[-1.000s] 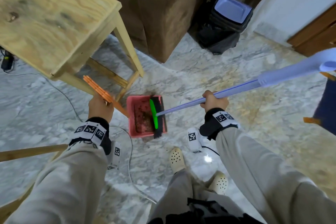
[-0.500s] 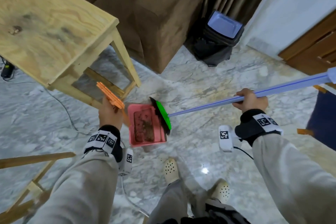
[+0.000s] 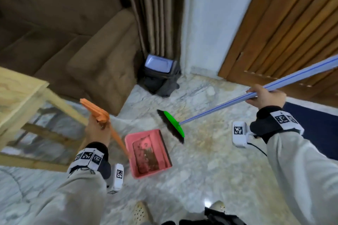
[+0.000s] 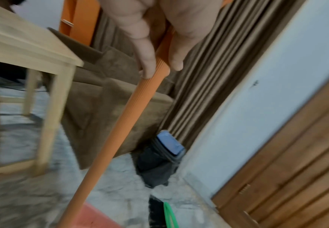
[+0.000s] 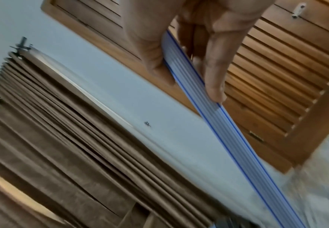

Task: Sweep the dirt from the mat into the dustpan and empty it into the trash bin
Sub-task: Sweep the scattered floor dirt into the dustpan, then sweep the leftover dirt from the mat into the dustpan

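Note:
My left hand [image 3: 97, 128] grips the orange handle [image 3: 117, 139] of a pink dustpan [image 3: 149, 153] that holds brown dirt and hangs just above the marble floor. The same left hand [image 4: 159, 38] and orange handle [image 4: 120, 123] fill the left wrist view. My right hand [image 3: 265, 97] grips the pale blue pole [image 3: 219, 109] of a broom whose green head with black bristles [image 3: 172, 127] floats right of the pan, apart from it. In the right wrist view the fingers [image 5: 214, 69] curl round the pole [image 5: 228, 131]. A dark trash bin [image 3: 159, 73] with a blue-grey lid stands in the corner ahead. A dark blue mat [image 3: 314, 129] lies at the right.
A brown sofa [image 3: 82, 45] and a light wooden table [image 3: 20, 95] stand at the left. Brown curtains [image 3: 155, 9] hang behind the bin [image 4: 163, 157], with a white wall [image 3: 210, 23] and a slatted wooden door [image 3: 283, 33] to the right. My feet [image 3: 140, 212] are at the bottom edge.
The broom head has lifted out of the dustpan and swung right. Both hands have risen and the view has turned toward the trash bin, carrying the pan closer to it.

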Available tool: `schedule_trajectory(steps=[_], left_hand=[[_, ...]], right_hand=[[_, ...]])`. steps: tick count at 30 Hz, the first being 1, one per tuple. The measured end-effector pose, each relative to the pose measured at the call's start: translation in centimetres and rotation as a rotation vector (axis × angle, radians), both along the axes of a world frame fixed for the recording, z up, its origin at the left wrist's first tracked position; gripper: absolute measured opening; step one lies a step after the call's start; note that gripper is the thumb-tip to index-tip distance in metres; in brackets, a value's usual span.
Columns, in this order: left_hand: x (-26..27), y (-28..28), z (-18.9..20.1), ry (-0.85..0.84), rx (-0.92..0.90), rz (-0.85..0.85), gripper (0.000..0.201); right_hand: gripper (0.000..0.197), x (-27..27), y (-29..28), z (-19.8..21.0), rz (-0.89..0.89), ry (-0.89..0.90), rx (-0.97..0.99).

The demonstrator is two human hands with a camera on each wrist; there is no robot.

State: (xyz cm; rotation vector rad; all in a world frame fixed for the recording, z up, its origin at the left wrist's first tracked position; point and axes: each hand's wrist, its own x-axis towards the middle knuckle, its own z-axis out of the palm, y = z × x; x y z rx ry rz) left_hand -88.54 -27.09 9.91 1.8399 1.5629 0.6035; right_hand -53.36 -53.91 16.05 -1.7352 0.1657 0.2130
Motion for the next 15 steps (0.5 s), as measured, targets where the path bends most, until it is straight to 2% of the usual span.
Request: schedule_trajectory(steps=[1, 5, 8, 15], left_hand=[[2.4, -1.5, 0.8, -0.004, 0.003, -0.024, 0.028], [13.3, -8.1, 2.9, -0.060, 0.023, -0.098, 0.029], [21.8, -13.1, 4.1, -0.051, -0.005, -0.165, 0.029], [41.0, -23.3, 4.2, -0.044, -0.015, -0.419, 0.026]], right_hand=[[0.008, 1.9, -2.1, 0.8, 0.016, -0.053, -0.015], [0.011, 9.0, -11.5, 3.1, 0.068, -0.242, -0.085], [0.003, 13.3, -18.9, 4.1, 0.072, -0.368, -0.147], [0.029, 21.6, -35.0, 3.6, -0.035, -0.470, -0.192]])
